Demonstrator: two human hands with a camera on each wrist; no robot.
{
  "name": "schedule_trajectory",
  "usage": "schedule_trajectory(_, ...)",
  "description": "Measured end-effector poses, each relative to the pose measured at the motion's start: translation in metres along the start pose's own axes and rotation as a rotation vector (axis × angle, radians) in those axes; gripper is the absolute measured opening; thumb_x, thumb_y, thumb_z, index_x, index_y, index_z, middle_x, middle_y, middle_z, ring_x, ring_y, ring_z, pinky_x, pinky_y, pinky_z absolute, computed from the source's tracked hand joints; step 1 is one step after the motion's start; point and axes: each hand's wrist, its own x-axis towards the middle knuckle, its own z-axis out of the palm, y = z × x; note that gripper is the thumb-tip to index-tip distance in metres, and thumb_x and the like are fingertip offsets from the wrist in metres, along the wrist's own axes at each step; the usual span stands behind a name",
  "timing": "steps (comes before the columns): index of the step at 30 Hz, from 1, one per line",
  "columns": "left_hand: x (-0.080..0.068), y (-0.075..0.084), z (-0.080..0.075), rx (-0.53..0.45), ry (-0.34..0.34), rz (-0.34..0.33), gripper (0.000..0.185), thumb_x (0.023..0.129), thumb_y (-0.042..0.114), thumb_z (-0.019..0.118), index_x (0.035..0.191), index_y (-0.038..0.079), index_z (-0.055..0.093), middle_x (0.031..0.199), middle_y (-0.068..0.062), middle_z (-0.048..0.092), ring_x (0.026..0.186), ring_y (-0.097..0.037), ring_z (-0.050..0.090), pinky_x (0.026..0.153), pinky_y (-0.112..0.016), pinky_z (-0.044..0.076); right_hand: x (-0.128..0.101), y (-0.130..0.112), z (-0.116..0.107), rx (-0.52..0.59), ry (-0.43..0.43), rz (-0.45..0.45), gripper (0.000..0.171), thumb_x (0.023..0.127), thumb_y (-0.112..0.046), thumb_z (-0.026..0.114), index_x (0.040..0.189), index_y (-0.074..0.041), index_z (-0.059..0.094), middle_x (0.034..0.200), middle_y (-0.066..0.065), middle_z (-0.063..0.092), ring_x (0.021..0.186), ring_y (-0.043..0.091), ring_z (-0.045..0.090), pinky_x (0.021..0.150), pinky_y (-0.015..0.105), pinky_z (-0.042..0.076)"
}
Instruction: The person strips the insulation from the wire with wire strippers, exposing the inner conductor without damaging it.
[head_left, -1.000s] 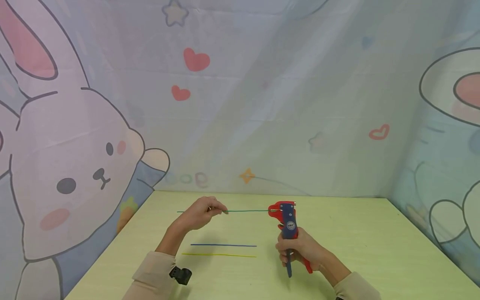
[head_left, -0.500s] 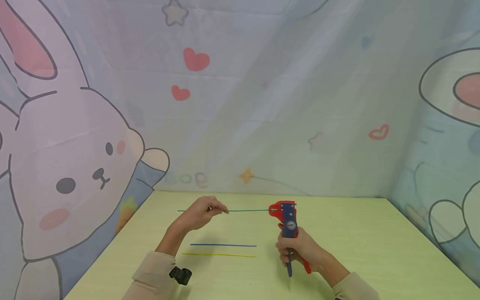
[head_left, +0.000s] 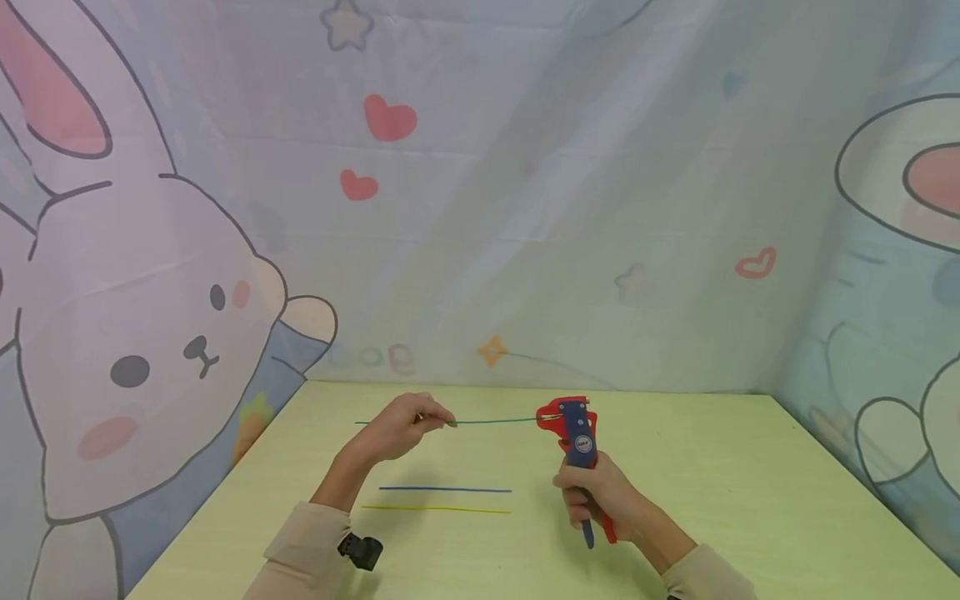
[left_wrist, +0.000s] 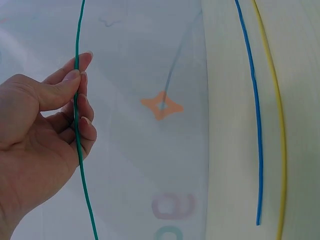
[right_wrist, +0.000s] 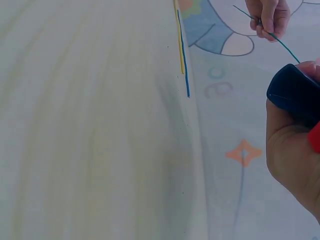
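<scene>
The left hand (head_left: 401, 427) is pinching a green wire (left_wrist: 85, 186) in its grip; the wire is reaching the red-and-blue tool (head_left: 579, 433) that the right hand (head_left: 609, 493) is clasping.

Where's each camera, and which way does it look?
Head: on the head, facing forward and down at the table; the left hand, right hand and sleeves show.
Left wrist: worn there, facing the left hand, which pinches the green wire.
Right wrist: worn there, facing the table and left hand; the right hand shows, gripping the tool.
Both wrist views share the blue wire and yellow wire.
</scene>
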Motion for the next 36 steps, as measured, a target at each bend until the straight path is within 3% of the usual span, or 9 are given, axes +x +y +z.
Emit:
schedule_trajectory(8,-0.002,0.002,-0.003,-0.038,-0.016,-0.004,0.021,0.099,0.002,0.059,0.110,0.003,0.076,0.092,-0.001,0.064,0.077,-0.017,0.052,0.068,-0.028,0.045,0.000,-0.001,0.000,-0.012,0.001,-0.010,0.016,0.096,-0.006,0.057,0.082,-0.009,0.049,0.063,-0.002,0.046,0.052,0.012,0.046,0.053,0.028,0.047)
schedule_trajectory(15,-0.006,-0.002,-0.008,-0.093,-0.043,-0.063,0.023,0.100,-0.001,0.056,0.115,0.000,0.073,0.109,-0.009,0.068,0.100,-0.026,0.065,0.085,-0.035,0.053,-0.001,-0.001,-0.002,-0.008,0.012,-0.013,0.015,0.096,-0.007,0.058,0.083,-0.008,0.050,0.064,-0.001,0.048,0.052,0.013,0.049,0.055,0.029,0.050)
schedule_trajectory(17,-0.006,-0.002,-0.009,-0.104,-0.048,-0.066,0.023,0.100,-0.001,0.055,0.116,-0.001,0.073,0.109,-0.009,0.068,0.099,-0.024,0.065,0.085,-0.035,0.053,-0.001,-0.001,-0.003,-0.003,0.006,-0.011,0.016,0.096,-0.007,0.058,0.082,-0.009,0.050,0.064,-0.001,0.048,0.053,0.013,0.049,0.055,0.029,0.050)
schedule_trajectory(29,-0.008,-0.009,-0.007,-0.089,-0.075,-0.043,0.021,0.099,-0.002,0.058,0.113,-0.003,0.073,0.109,-0.013,0.068,0.094,-0.022,0.064,0.077,-0.039,0.055,-0.001,-0.001,-0.012,0.040,-0.022,-0.014,0.010,0.101,-0.010,0.051,0.092,-0.008,0.055,0.072,0.001,0.058,0.064,0.017,0.059,0.069,0.036,0.056)
schedule_trajectory(36,-0.007,-0.012,-0.005,-0.130,-0.095,-0.058,0.021,0.097,-0.005,0.060,0.113,-0.002,0.073,0.112,-0.018,0.069,0.094,-0.023,0.066,0.078,-0.037,0.057,0.001,-0.002,-0.017,0.094,-0.107,-0.054,0.015,0.102,-0.008,0.047,0.092,-0.011,0.057,0.076,0.000,0.060,0.071,0.018,0.063,0.076,0.040,0.056)
